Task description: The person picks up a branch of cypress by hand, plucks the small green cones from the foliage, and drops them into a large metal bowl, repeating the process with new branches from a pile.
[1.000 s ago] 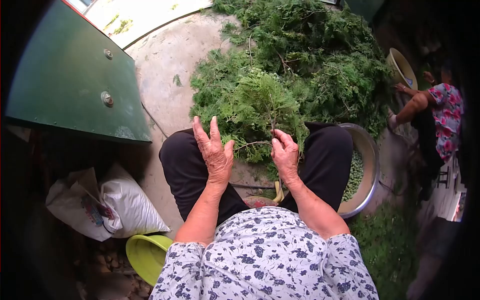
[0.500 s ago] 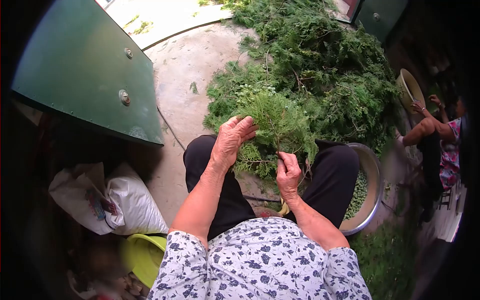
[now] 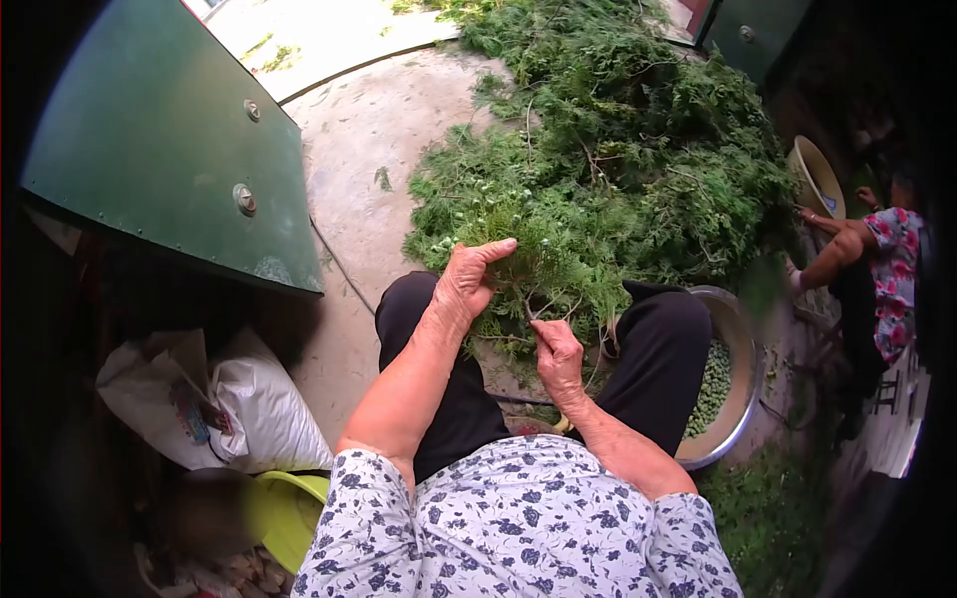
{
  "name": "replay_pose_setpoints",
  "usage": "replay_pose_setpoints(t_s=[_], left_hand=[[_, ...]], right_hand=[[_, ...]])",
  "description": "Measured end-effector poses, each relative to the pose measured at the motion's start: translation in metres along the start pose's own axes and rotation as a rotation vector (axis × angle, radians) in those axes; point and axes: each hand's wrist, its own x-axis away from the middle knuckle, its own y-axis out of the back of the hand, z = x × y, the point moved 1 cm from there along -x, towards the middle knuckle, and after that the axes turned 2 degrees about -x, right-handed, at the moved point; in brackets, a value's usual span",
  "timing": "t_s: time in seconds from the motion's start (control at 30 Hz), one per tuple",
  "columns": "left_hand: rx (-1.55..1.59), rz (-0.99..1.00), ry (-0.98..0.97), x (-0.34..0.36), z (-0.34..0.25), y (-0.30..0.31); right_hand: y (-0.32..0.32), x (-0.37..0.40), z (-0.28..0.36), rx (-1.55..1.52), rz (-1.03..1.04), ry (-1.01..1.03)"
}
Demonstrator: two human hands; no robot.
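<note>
A leafy conifer branch (image 3: 543,264) with small pale cones is over my lap, in front of the larger pile. My right hand (image 3: 560,359) is closed around its woody stem, thumb and fingers pinched together. At the branch's left side is my left hand (image 3: 467,279), one digit stretched out over the foliage and apart from the others. The rest of its fingers are partly hidden. Beside my right knee, a metal basin (image 3: 746,399) holds many small green cones (image 3: 710,394).
A large heap of cut conifer branches (image 3: 648,149) covers the floor ahead. Left are a green metal door (image 3: 169,149), white sacks (image 3: 264,399) and a lime-green basin (image 3: 299,508). At right, another person (image 3: 892,259) sits near a beige basin (image 3: 819,179).
My right hand and the branch stem have moved slightly left. My left hand has turned, one digit now extended away from the others. The other person's arm has lowered.
</note>
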Motion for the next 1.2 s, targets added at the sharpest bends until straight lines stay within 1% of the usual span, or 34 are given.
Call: replay_pose_setpoints(t_s=[0.03, 0.07, 0.13, 0.2, 0.27, 0.33, 0.4, 0.43, 0.47, 0.53, 0.57, 0.6, 0.67, 0.7, 0.73, 0.8, 0.83, 0.87, 0.93, 1.0, 1.07, 1.1, 1.13, 1.2], left_hand=[[0.048, -0.055, 0.007, 0.003, 0.0, -0.003], [0.049, -0.055, 0.008, 0.004, 0.002, -0.002], [0.032, -0.053, -0.052, 0.005, 0.006, 0.002], [0.063, -0.062, -0.045, 0.005, 0.009, 0.002], [0.094, -0.071, -0.036, 0.006, 0.011, 0.002], [0.085, -0.063, -0.078, 0.01, 0.013, -0.001], [0.093, -0.055, -0.058, 0.013, 0.017, -0.001], [0.097, -0.048, -0.044, 0.015, 0.019, -0.001], [0.097, -0.039, -0.039, 0.017, 0.02, -0.002], [0.056, -0.077, -0.069, 0.024, 0.019, -0.007], [0.071, -0.069, -0.066, 0.027, 0.019, -0.01], [0.069, -0.052, -0.063, 0.03, 0.019, -0.013], [0.036, -0.062, -0.127, 0.036, 0.02, -0.017], [0.028, -0.043, -0.173, 0.037, 0.022, -0.018], [0.027, -0.045, -0.177, 0.037, 0.025, -0.016], [-0.024, -0.095, -0.223, 0.039, 0.026, -0.017], [-0.055, -0.047, -0.232, 0.043, 0.025, -0.021], [-0.053, -0.04, -0.229, 0.045, 0.023, -0.027], [-0.01, -0.077, -0.204, 0.05, 0.023, -0.029], [-0.026, -0.078, -0.221, 0.048, 0.026, -0.025], [0.032, -0.072, -0.214, 0.043, 0.031, -0.023], [0.035, -0.064, -0.222, 0.044, 0.031, -0.026], [0.037, -0.068, -0.222, 0.044, 0.03, -0.027], [-0.036, -0.098, -0.195, 0.045, 0.03, -0.028]], right_hand=[[0.0, 0.0, -0.001, 0.014, 0.021, -0.016], [0.0, -0.001, -0.003, 0.028, 0.042, -0.032], [0.004, -0.003, -0.003, 0.047, 0.075, -0.06], [0.01, -0.006, 0.002, 0.066, 0.108, -0.088], [0.021, -0.012, 0.013, 0.187, 0.116, -0.196], [0.034, -0.021, 0.024, 0.279, 0.097, -0.11], [0.045, -0.034, 0.039, 0.262, -0.033, -0.019], [0.048, -0.04, 0.04, 0.164, -0.093, 0.002], [0.051, -0.044, 0.048, 0.172, -0.1, 0.0], [0.05, -0.053, 0.067, -0.311, -0.098, -0.233], [0.048, -0.058, 0.071, -0.341, -0.084, -0.202], [0.048, -0.064, 0.069, -0.228, -0.022, -0.063], [0.047, -0.07, 0.07, -0.125, 0.041, 0.033], [0.044, -0.072, 0.063, -0.103, 0.034, 0.145], [0.042, -0.07, 0.058, -0.106, 0.036, 0.148], [0.042, -0.067, 0.052, -0.087, -0.006, 0.028], [0.042, -0.067, 0.047, -0.119, -0.012, 0.06], [0.045, -0.067, 0.046, -0.112, -0.016, 0.061], [0.048, -0.066, 0.056, -0.176, 0.026, -0.012], [0.047, -0.068, 0.066, -0.207, 0.01, 0.028], [0.044, -0.069, 0.07, -0.331, 0.028, -0.185], [0.042, -0.069, 0.07, -0.401, 0.016, -0.25], [0.043, -0.07, 0.068, -0.401, 0.019, -0.252], [0.043, -0.071, 0.057, -0.483, -0.003, -0.46]])
